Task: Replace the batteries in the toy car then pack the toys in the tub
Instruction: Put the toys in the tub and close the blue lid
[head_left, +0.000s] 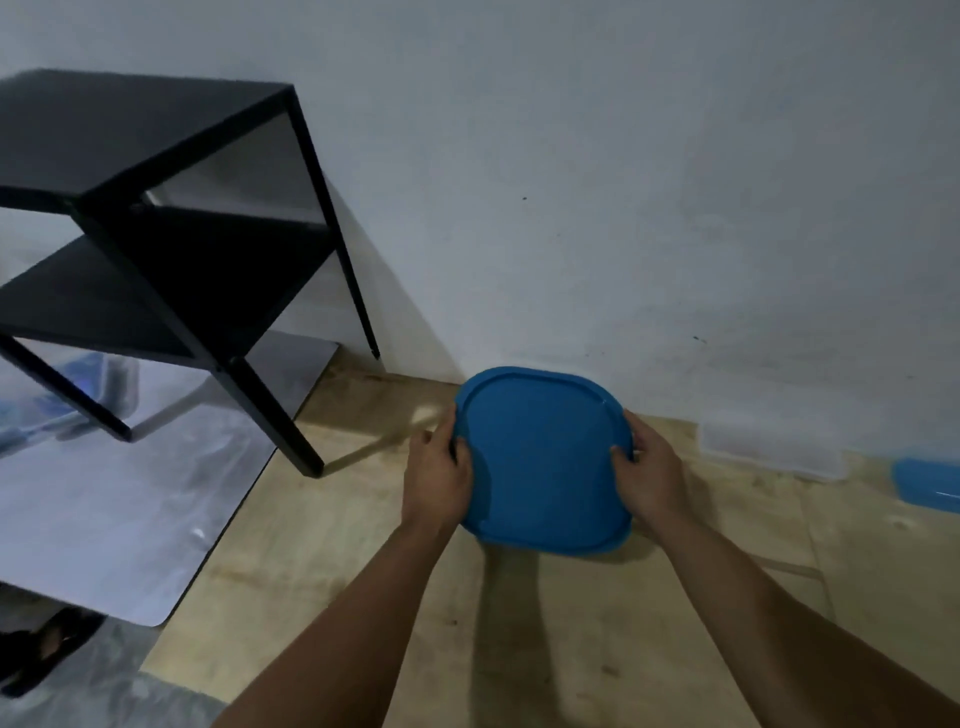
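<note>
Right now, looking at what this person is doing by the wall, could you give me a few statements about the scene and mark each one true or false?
1. Both hands grip the blue lid, left hand on one side and right hand on the other. True.
2. The blue lid is held over the black shelf unit. False: it is over the wooden floor, to the right of the black shelf unit.
3. A toy car lies in plain view on the floor. False: no toy car shows in this view.
4. A second blue item sits at the right edge of the view. True.
5. The shelf unit's top holds a stack of toys. False: nothing shows on it.
</note>
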